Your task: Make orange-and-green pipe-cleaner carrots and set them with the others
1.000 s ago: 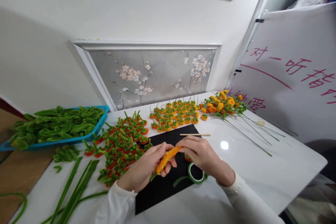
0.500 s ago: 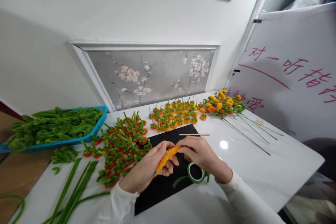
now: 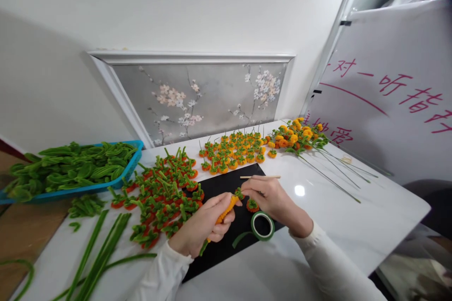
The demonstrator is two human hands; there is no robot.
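My left hand (image 3: pixel 208 221) is closed around a fuzzy yellow-orange pipe-cleaner strip (image 3: pixel 228 210). A green tip sticks out below that hand. The fingers of my right hand (image 3: pixel 268 197) are pinched together just beyond the strip's upper end; what lies between them is hidden. By those fingertips is a small green tuft (image 3: pixel 239 193), and I cannot tell whether it is held or lies behind them. Under both hands lies a black mat (image 3: pixel 212 263). On it sit an orange pipe-cleaner persimmon (image 3: pixel 252 205) with a green top and a roll of green tape (image 3: pixel 253 233), its end loose.
Rows of orange persimmons (image 3: pixel 165 193) and yellow ones (image 3: pixel 233 164) cover the table's left and back. A blue basket (image 3: pixel 127 171) holds green leaves. Green pipe cleaners (image 3: pixel 106 254) lie front left, a thin stick (image 3: pixel 259 177) behind my right hand, stemmed bunches (image 3: pixel 300 138) back right.
My right fingers have slid off the strip's tip, and a green tuft now shows beside them. My left hand has shifted slightly right, wrapping more of the strip. The view has moved slightly.
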